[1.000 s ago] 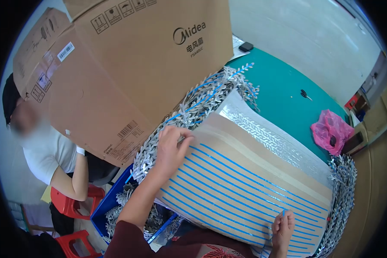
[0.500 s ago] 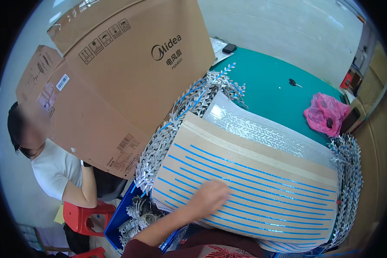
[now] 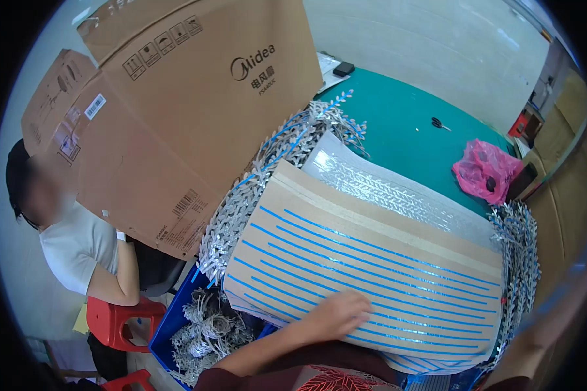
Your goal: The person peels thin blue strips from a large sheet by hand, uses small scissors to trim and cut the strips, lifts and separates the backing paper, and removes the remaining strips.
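Note:
My left hand [image 3: 339,316] rests near the lower middle of a brown sheet [image 3: 385,238] lined with parallel blue strips. Its fingers are curled and pressed together, and what they hold, if anything, is hidden. At the right edge, my right hand [image 3: 584,270] is smeared by motion, beside a blurred blue streak, so its fingers cannot be made out. Under the brown sheet lies a shiny embossed silver sheet [image 3: 398,189]. Silver leaf-shaped strands [image 3: 231,225] lie along the left side, and another bunch [image 3: 518,254] hangs at the right.
A large cardboard box [image 3: 195,98] stands at the left, with a seated person [image 3: 78,247] behind it. On the green table [image 3: 398,107] are scissors [image 3: 441,124] and a pink bag [image 3: 486,169]. Below are a blue bin [image 3: 166,332] holding silver strands and a red stool [image 3: 114,319].
My left hand has moved from the sheet's upper left corner down to its lower middle. My right hand has left the sheet's lower right and is now at the right edge, blurred.

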`<state>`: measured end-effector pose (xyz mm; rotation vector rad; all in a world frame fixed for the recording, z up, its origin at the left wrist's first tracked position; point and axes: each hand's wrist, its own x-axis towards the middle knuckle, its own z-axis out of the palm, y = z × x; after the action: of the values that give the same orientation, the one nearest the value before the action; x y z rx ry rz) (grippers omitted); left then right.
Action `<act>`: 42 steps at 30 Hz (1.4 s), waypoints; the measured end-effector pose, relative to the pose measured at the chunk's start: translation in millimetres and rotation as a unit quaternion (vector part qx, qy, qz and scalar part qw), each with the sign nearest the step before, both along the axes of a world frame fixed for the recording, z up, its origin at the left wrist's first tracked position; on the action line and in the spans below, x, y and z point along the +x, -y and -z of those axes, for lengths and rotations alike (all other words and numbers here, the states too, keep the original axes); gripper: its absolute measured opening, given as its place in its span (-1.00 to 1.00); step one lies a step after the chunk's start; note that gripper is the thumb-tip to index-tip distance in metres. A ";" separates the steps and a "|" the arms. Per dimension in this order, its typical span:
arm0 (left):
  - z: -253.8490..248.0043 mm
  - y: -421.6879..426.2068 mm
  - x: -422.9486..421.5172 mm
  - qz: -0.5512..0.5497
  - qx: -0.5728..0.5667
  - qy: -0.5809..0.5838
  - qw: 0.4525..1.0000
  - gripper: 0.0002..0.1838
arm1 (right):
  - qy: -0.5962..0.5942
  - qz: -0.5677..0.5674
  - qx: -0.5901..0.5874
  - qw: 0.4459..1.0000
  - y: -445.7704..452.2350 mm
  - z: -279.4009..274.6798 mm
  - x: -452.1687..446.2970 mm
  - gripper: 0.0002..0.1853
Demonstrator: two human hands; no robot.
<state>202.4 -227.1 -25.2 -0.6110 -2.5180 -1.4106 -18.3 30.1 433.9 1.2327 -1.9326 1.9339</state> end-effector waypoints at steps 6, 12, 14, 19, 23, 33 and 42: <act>-57.7 135.9 -31.2 -0.406 -0.058 -0.061 0.910 -0.72 | 0.281 -0.097 0.132 0.946 209.0 303.8 -8.4 -0.86; -56.2 186.8 -68.2 -0.495 -0.103 0.074 0.860 -0.55 | 0.390 -0.184 0.138 0.892 290.9 426.0 7.9 -0.84; -48.7 196.2 -75.6 -0.514 -0.119 0.059 0.847 -0.57 | 0.396 -0.202 0.143 0.884 302.8 432.4 9.8 -0.84; -60.5 219.4 -89.7 -0.493 -0.040 0.102 0.863 -0.68 | 0.322 -0.229 0.162 0.904 321.4 442.1 -5.3 -0.84; -51.3 234.3 -95.8 -0.444 0.014 0.071 0.893 -0.75 | 0.329 -0.245 0.175 0.895 322.9 429.2 -11.2 -0.84; -72.2 244.4 -92.8 -0.376 0.098 0.217 0.896 -0.72 | 0.271 -0.267 0.162 0.911 333.3 438.5 -11.7 -0.85; -64.4 247.2 -95.0 -0.361 0.091 0.206 0.905 -0.71 | 0.282 -0.270 0.138 0.910 340.7 454.2 -12.2 -0.85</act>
<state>107.3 -474.2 39.2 0.6690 -2.4200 -1.5228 -30.5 -310.6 -20.3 1.5417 -2.3945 2.5917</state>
